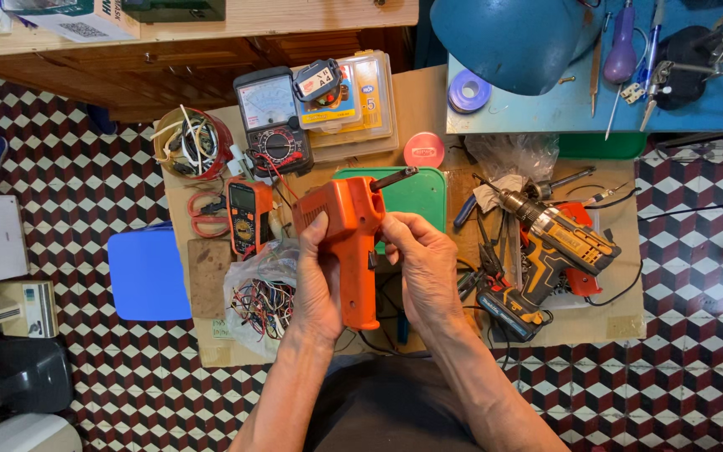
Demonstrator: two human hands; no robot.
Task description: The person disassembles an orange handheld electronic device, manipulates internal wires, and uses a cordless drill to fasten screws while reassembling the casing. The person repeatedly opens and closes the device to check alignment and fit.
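Both hands hold an orange pistol-shaped tool body (351, 243) upright above the middle of the crowded desk (428, 100).

Little free room shows: only tiled floor beyond the desk's left and right edges. The left hand (315, 280) wraps the grip, fingers clenched; the right hand (424, 268) pinches its side. A cordless drill (546, 251) lies at right, an orange multimeter (248, 216) and a bag of wires (261, 297) at left.
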